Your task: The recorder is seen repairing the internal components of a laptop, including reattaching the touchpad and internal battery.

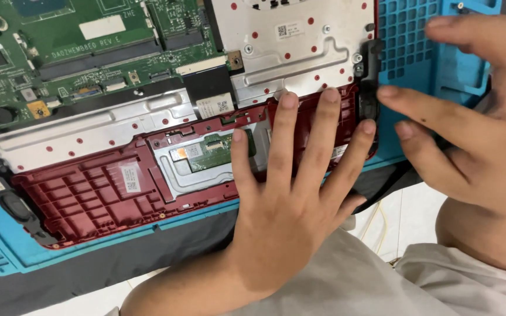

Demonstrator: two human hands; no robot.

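An opened laptop with a red inner shell (89, 199) lies on a blue mat (417, 52). My left hand (288, 216) rests flat on the shell's lower right part, fingers spread, holding nothing. My right hand (481, 134) reaches in from the right with its fingers apart. Its index fingertip touches a black speaker piece (372, 64) at the shell's right edge. The other fingers hover over the mat.
A green circuit board (89, 47) fills the upper left. Silver metal plates with red dots (300, 52) cover the top middle. A small touchpad board (206, 155) sits left of my left hand. Another black speaker (16, 205) lies at the left edge. White floor tiles (417, 216) show below.
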